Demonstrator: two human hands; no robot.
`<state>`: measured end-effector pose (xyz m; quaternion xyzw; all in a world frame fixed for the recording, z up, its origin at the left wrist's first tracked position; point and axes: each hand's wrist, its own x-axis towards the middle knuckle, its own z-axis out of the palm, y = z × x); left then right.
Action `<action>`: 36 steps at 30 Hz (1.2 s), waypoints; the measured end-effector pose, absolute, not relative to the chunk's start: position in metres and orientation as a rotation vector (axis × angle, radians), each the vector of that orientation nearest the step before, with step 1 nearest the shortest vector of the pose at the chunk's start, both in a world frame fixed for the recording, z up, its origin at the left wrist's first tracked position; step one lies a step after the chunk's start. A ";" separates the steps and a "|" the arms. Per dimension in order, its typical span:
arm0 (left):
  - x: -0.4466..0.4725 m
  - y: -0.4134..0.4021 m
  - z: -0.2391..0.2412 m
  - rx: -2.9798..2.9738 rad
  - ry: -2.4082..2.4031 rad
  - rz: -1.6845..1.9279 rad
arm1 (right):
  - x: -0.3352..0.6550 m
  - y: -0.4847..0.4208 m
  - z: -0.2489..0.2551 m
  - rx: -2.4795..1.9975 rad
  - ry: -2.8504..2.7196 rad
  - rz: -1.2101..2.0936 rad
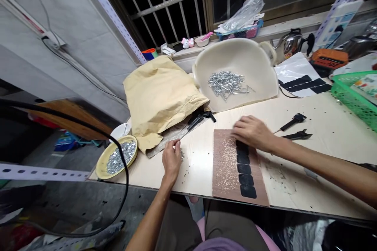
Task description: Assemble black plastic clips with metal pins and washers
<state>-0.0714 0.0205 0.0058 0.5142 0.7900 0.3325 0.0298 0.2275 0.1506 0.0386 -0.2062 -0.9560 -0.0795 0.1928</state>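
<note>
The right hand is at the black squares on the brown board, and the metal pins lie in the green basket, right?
No: the head view shows the metal pins in the cream tub, not the green basket. The right hand is at the black squares.

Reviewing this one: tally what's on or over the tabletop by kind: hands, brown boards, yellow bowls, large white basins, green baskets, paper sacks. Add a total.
Left hand and right hand: 2
Brown board: 1
Yellow bowl: 1
Large white basin: 1
Green basket: 1
Paper sack: 1
Total: 7
</note>
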 end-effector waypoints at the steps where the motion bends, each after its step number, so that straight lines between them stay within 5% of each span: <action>1: -0.078 0.019 0.006 1.578 2.471 1.002 | 0.196 0.153 0.034 -0.505 -2.681 -0.221; 9: -0.111 -0.013 -0.002 1.635 2.312 0.897 | 0.038 0.183 -0.017 -0.147 -2.780 -0.161; 23: -0.118 -0.010 -0.012 1.928 2.168 0.616 | 0.056 0.158 0.004 -0.230 -2.475 0.226; 36: -0.095 -0.011 -0.006 1.065 1.980 1.370 | 0.089 0.077 0.022 -0.704 -2.518 0.459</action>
